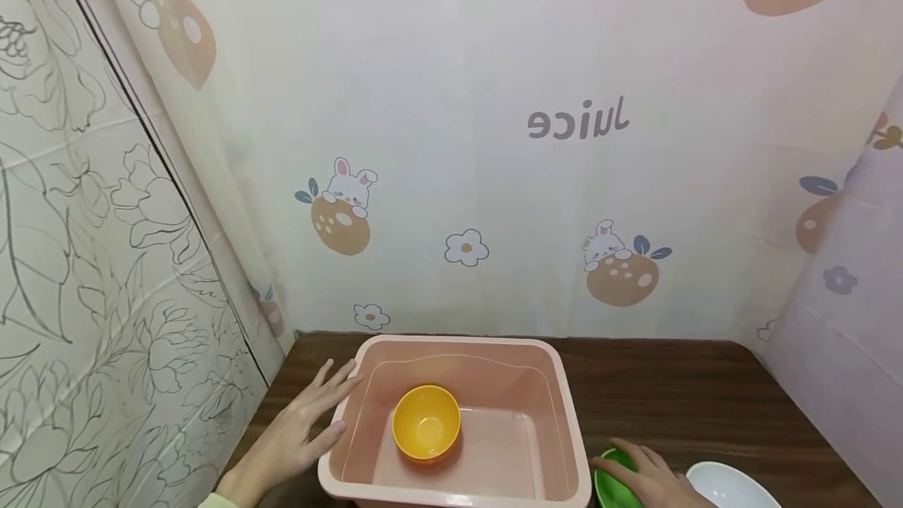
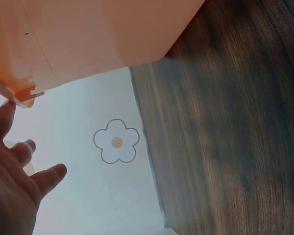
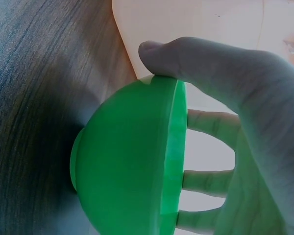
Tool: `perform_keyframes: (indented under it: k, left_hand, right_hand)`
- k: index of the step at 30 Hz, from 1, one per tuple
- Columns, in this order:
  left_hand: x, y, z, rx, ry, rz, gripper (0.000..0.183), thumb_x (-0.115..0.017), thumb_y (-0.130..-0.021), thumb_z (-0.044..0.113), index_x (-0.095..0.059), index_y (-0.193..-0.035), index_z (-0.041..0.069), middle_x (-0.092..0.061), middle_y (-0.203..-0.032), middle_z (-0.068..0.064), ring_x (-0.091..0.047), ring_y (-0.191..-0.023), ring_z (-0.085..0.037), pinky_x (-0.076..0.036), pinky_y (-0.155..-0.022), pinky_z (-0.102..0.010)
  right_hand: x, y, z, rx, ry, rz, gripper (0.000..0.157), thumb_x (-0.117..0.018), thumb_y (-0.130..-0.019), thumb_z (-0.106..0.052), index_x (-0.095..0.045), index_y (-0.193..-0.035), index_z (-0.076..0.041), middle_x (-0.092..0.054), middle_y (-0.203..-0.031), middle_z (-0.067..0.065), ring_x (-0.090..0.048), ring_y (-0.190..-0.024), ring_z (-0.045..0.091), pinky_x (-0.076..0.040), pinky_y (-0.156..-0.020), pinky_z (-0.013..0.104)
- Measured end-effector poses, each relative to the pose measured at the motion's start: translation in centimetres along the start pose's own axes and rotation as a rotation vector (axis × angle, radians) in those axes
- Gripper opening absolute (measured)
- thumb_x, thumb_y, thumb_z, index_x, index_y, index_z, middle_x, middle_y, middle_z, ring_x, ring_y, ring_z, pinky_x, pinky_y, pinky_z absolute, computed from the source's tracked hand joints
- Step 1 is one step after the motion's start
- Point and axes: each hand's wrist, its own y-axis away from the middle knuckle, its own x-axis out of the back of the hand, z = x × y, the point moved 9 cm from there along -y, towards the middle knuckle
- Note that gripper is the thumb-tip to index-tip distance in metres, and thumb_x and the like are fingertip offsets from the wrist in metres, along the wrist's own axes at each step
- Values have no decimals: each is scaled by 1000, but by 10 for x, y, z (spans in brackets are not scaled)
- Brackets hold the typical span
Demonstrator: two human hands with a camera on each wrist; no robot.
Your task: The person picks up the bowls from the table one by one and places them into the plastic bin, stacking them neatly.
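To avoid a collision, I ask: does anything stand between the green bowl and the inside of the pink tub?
Yes: the tub's right wall rises beside the green bowl. Nothing else visible blocks it; the yellow bowl sits farther left inside.

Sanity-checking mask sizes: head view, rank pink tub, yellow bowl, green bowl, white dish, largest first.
1. Pink tub
2. Unranked: yellow bowl, green bowl, white dish. The right hand partly covers the green one; the frame edge cuts off the white.
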Motion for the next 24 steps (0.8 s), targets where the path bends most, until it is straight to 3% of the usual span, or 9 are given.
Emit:
perform_keyframes:
  k: [8,15,20,24]
  left_hand:
    - [0,0,1,5,4,-1,59,-66,-97,22,-51,-154,22,-42,-164,-3,-31,-153,-44,-43,-97,-79]
    - [0,0,1,4,8,-6,59,-65,-97,22,-50,-154,22,-41,-164,-3,-31,-152,-46,-42,-96,-81]
    - [1,0,2,-1,3,0,59,-66,-97,22,-50,-154,22,-41,-164,-3,-32,-151,-47,-42,-96,-80]
    - [1,-1,2,-8,2,1,59,-66,-97,22,-51,-154,21,-42,-164,-4,-32,-151,-48,-42,-97,-80]
  right_hand:
    - [3,3,-4,8,-8,12,71,-79,-79,-59,-58,-143,-36,-43,-152,27,-45,-127,63,-44,-72,84]
    - [9,4,-7,5,57,52,75,-80,-76,-63,-58,-143,-36,-44,-152,25,-44,-129,63,-43,-75,86]
    - [11,5,-9,-20,40,26,81,-81,-73,-65,-56,-144,-35,-42,-154,23,-41,-130,66,-40,-76,88]
    - [14,7,-13,9,50,28,83,-82,-73,-65,-57,-145,-32,-44,-154,21,-43,-127,66,-43,-72,86]
